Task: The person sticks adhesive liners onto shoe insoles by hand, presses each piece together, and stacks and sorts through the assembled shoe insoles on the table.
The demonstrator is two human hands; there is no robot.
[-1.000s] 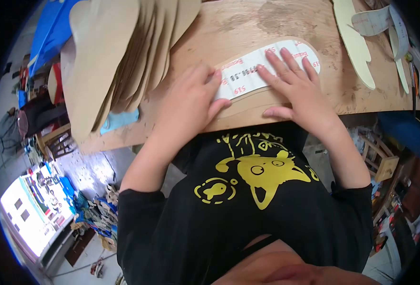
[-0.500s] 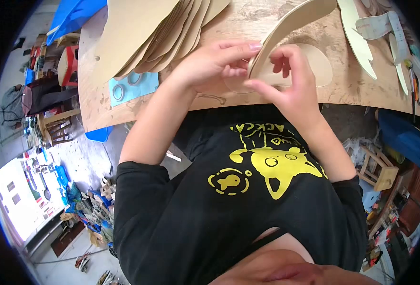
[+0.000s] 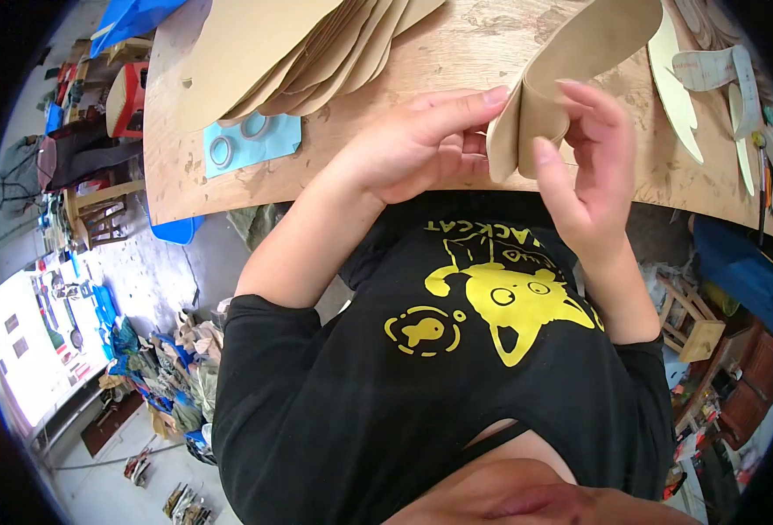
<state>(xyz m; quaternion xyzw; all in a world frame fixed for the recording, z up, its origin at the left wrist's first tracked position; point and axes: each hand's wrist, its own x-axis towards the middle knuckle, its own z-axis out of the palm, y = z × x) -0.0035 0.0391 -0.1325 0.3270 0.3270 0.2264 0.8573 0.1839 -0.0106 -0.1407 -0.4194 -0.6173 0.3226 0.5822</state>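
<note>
A long, tan, cardboard-like sheet point(image 3: 596, 44) is bent over on itself above the near edge of the workbench. My left hand point(image 3: 443, 140) pinches its near end, thumb on top and fingers beneath. On the other side, my right hand point(image 3: 596, 166) curves around the curled part, with its thumb in front of the sheet and its fingers against the fold; some fingertips are partly hidden and slightly blurred. A stack of similar tan sheets point(image 3: 264, 52) lies to the left of my hands.
Two tape rolls point(image 3: 222, 152) rest on a light-blue sheet point(image 3: 268, 157). Pale cut templates point(image 3: 675, 83), a curved grey strip point(image 3: 706, 70) and several tools point(image 3: 764, 166) lie on the right of the wooden workbench point(image 3: 360, 149). A wooden stool point(image 3: 697, 324) stands below right.
Both hands have shifted right and slightly nearer. The sheet's near end has been folded into a curl, and my right hand has come up against it. The view has shifted slightly.
</note>
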